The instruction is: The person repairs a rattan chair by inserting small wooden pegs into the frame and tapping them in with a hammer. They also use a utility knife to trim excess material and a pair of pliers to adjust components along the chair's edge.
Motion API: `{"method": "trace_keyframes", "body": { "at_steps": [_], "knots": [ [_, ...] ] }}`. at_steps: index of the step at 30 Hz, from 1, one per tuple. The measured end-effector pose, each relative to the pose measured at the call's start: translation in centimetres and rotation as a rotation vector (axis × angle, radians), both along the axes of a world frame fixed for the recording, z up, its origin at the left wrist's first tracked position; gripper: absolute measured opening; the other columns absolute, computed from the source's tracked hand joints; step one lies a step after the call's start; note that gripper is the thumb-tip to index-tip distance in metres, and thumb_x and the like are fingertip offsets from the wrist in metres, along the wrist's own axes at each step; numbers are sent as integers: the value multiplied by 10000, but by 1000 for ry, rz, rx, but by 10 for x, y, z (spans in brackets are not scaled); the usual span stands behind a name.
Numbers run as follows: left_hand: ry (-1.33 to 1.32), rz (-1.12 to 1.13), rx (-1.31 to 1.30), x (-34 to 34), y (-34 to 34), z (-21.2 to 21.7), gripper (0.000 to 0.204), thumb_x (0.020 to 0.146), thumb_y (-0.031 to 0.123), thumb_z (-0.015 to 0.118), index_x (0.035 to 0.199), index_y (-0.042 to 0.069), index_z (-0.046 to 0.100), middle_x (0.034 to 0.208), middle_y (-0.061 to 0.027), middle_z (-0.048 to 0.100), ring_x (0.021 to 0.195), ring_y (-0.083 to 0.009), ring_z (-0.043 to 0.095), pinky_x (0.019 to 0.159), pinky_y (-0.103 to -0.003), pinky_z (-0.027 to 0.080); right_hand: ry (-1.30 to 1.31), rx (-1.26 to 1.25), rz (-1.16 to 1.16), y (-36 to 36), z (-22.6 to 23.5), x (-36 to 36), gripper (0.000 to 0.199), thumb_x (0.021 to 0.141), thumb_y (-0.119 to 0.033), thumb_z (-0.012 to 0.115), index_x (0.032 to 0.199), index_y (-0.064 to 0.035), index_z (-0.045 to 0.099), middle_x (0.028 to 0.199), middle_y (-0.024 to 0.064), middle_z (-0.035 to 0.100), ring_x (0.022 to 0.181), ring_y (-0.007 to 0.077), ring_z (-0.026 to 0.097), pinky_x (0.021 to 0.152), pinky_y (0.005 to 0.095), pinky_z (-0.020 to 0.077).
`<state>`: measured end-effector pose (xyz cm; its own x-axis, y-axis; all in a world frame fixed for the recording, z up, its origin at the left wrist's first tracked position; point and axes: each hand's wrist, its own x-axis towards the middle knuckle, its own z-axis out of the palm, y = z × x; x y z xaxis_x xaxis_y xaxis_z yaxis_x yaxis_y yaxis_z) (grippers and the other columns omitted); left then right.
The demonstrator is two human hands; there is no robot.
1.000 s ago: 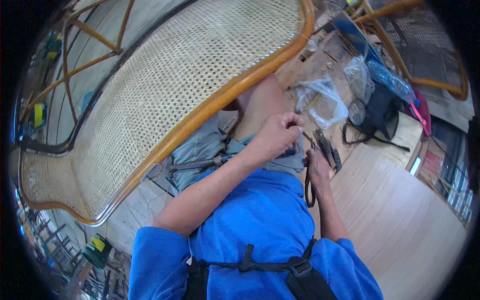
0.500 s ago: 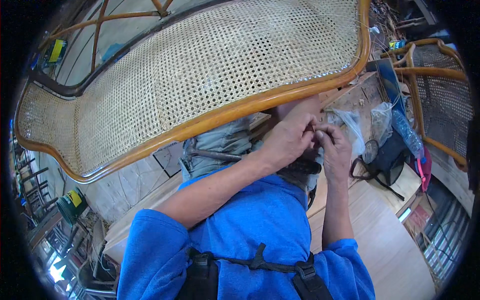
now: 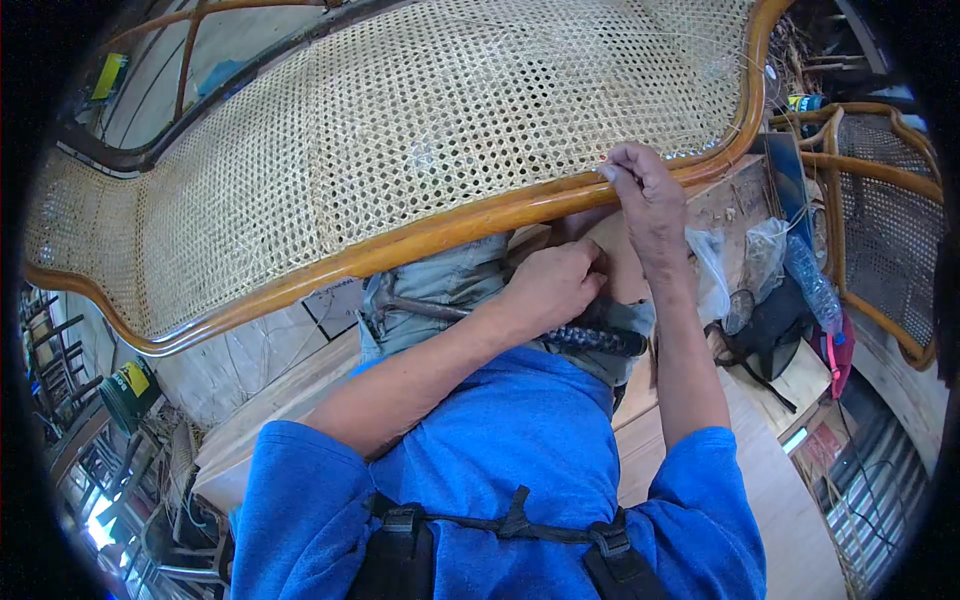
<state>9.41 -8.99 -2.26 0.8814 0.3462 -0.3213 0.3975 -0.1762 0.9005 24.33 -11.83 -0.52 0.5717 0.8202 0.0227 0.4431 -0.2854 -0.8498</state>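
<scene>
A large woven cane panel (image 3: 420,130) in a curved, varnished wooden frame (image 3: 450,228) lies tilted across my knees. My right hand (image 3: 655,200) reaches to the frame's near edge, right of the middle. Its thumb and forefinger are pinched together over the cane's border, and whatever tiny thing they hold is too small to name. Close to my lap, my left hand (image 3: 555,288) is closed with curled fingers; anything inside is hidden. A hammer (image 3: 425,308) with a dark grip rests across my thighs, partly under my left wrist.
To the right lie clear plastic bags (image 3: 708,268), a plastic bottle (image 3: 815,280) and a black bag (image 3: 765,325) on boards. Another cane-backed wooden frame (image 3: 885,180) stands beyond them. A green bucket (image 3: 130,395) is at the left, near stacked wooden chair parts.
My hands were together above my lap and have separated. The right moved up to the frame's edge, while the left drew slightly back toward my lap. The view shifted a little.
</scene>
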Motion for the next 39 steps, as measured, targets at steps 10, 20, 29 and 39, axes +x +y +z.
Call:
{"method": "trace_keyframes", "body": {
  "at_steps": [10,20,29,39],
  "knots": [
    [36,9,39,1,3,4,272,804,208,544,887,-44,603,836,-280,617,805,-439,601,739,-506,480,-149,2,88,3,-14,-1,106,824,-30,561,919,-29,607,823,110,636,774,235,631,706,310,490],
    [27,8,48,1,1,-6,287,779,195,546,883,-70,590,824,-285,612,796,-452,595,748,-514,476,-349,103,132,-2,-22,-5,86,808,-47,600,892,-36,617,816,122,640,768,282,624,673,351,493],
    [37,0,28,2,-1,-13,290,754,147,529,981,-23,586,856,-284,616,804,-449,597,745,-523,479,-443,13,31,14,-16,-18,71,827,-85,594,890,-56,607,808,128,626,752,307,600,676,375,477],
    [21,18,9,1,3,-9,256,778,158,538,957,-13,604,855,-261,634,819,-427,616,753,-512,492,-636,-89,176,11,-13,-15,136,858,-75,569,969,-40,639,904,129,649,863,299,598,800,379,464]
  ]
}}
